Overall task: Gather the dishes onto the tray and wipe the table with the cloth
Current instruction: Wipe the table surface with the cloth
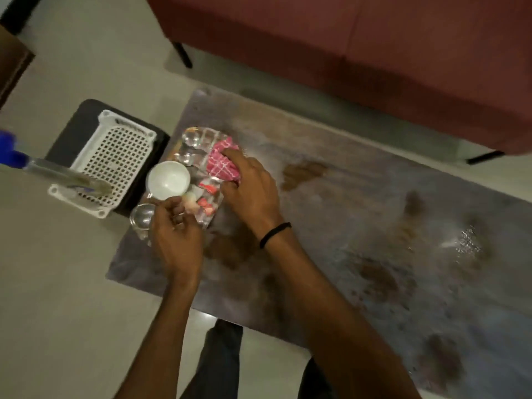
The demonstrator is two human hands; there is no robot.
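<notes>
Where my feed looks down on the left end of the counter (pixel 345 214), the right hand (pixel 250 191) grips the cloth (pixel 221 165), fingers curled over its top and the thumb against its near side; a black band (pixel 275 234) circles that wrist. I read the cloth as pink with a thin white check, bunched into a lump; it lies on the tray (pixel 198 136), against the tray's right edge. The tray is clear and glassy with a ribbed face; its long axis runs across the counter from the far edge toward the near edge, while the counter's own length runs away to the right. Red-and-white packets (pixel 207 207) lie on the near part of the tray; any print on them is too blurred for me to read.

A white bowl (pixel 168 178) stands mouth up at the tray's left side; I cannot tell whether it sits on the tray or just beside it. A steel cup (pixel 142 214) stands mouth up at the counter's near left corner, just beside the left hand (pixel 175 240); that hand's fingers are curled at the tray's near end, a ring on one, and I cannot tell whether they hold anything. The counter top is marbled grey with brown patches; a wet glint (pixel 466 240) shows toward its right end.

Off the counter's left end a white perforated basket (pixel 115 159) rests on a dark stool (pixel 77 128); a red sofa (pixel 374 38) stands beyond the far edge.
</notes>
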